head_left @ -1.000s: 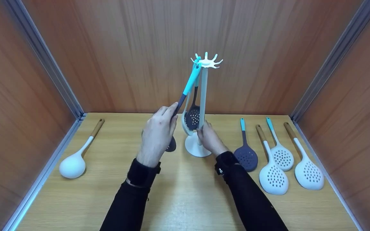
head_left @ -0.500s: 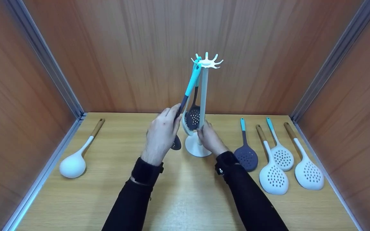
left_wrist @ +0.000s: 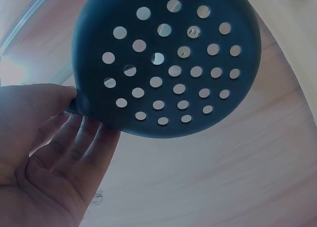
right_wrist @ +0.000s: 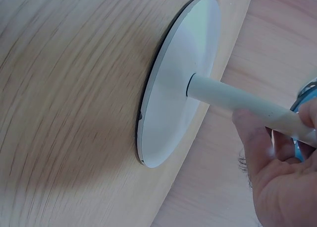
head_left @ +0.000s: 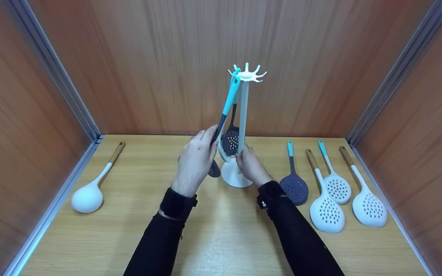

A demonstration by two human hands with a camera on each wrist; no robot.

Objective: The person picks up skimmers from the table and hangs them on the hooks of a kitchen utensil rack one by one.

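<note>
A white utensil rack (head_left: pixel 243 115) stands on its round base (right_wrist: pixel 171 103) near the back of the table. My left hand (head_left: pixel 194 163) pinches the neck of a dark skimmer (left_wrist: pixel 171 43) with a cyan handle, between thumb and fingers. The top of that handle meets the rack's hooks, and the skimmer slants down to the left. Low on the post, my right hand (head_left: pixel 252 165) grips it with curled fingers. Behind the held skimmer hang another dark perforated skimmer (head_left: pixel 233 125) and a pale utensil (head_left: pixel 221 150), partly hidden.
To the right lie a dark slotted turner (head_left: pixel 291 165) with a cyan handle and several white slotted turners (head_left: pixel 327 191). A white ladle (head_left: pixel 86 198) with a wooden handle lies at the left. Wood-grain panels (head_left: pixel 167 57) enclose the back and both sides.
My left hand has moved slightly right, bringing the skimmer's lower end closer to the post, while its handle top stays at the hooks. My right hand keeps its place on the post.
</note>
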